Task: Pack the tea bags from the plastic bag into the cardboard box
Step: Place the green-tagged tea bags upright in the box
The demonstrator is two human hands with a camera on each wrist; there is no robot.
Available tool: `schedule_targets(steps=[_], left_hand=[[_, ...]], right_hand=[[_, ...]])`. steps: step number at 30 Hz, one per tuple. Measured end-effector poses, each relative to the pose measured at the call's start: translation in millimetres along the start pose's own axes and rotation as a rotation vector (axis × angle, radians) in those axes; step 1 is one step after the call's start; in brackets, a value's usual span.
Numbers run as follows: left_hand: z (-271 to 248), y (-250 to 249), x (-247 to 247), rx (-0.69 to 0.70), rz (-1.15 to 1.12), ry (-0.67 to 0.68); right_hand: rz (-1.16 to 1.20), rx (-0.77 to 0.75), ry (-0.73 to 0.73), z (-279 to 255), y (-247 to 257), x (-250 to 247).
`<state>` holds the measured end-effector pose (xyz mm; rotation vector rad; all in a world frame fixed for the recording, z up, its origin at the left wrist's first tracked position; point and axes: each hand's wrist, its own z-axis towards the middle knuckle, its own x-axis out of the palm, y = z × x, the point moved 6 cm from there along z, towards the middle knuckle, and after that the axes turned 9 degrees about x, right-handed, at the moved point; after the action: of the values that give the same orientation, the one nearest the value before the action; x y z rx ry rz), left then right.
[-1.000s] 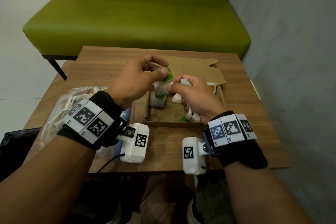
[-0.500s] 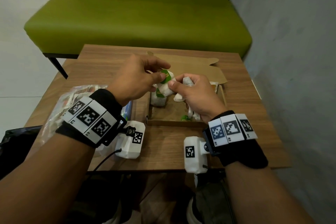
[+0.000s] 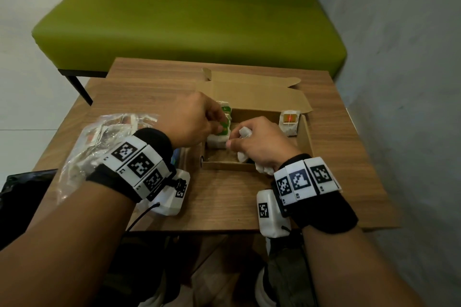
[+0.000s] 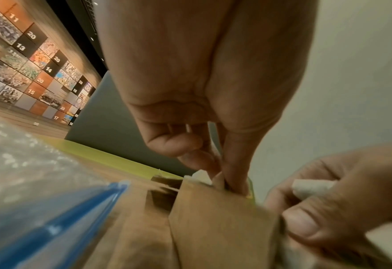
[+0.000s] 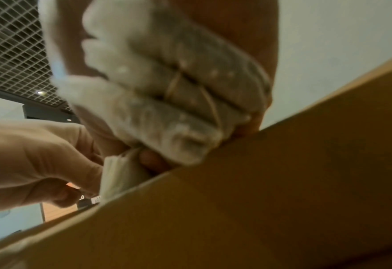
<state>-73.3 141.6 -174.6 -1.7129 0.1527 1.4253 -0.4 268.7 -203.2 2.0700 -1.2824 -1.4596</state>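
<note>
Both hands crowded the cardboard box's (image 3: 305,137) left half; its right side lay open beside one tea bag (image 3: 289,123).

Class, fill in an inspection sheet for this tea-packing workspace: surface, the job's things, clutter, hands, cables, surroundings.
Surface: small wooden table, wood-grain top.
Job's things: open cardboard box with its lid flap folded back; green-tagged tea bags stand at its left side, a red-tagged tea bag at the far right corner; plastic bag lies left of the box, tea bags still inside.
Clutter: nothing seen.
Hands: left hand pinches a green-tagged tea bag over the box; right hand grips a bundle of white tea bags.
Cables: black cable runs from the left wrist camera.
Surroundings: green bench behind the table, grey wall on the right.
</note>
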Motion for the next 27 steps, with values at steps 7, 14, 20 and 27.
schedule_targets(steps=[7, 14, 20, 27], left_hand=[[4, 2, 6, 0.024, 0.146, -0.039], [5, 5, 4, 0.023, 0.154, -0.084], [6, 6, 4, 0.031, 0.174, -0.097], [1, -31, -13, 0.042, -0.319, -0.139]], right_hand=[[-0.095, -0.03, 0.009, 3, 2, 5], [0.166, -0.03, -0.092, 5, -1, -9], [0.461, -0.038, -0.215, 7, -2, -20], [0.709, -0.033, -0.3, 7, -2, -26]])
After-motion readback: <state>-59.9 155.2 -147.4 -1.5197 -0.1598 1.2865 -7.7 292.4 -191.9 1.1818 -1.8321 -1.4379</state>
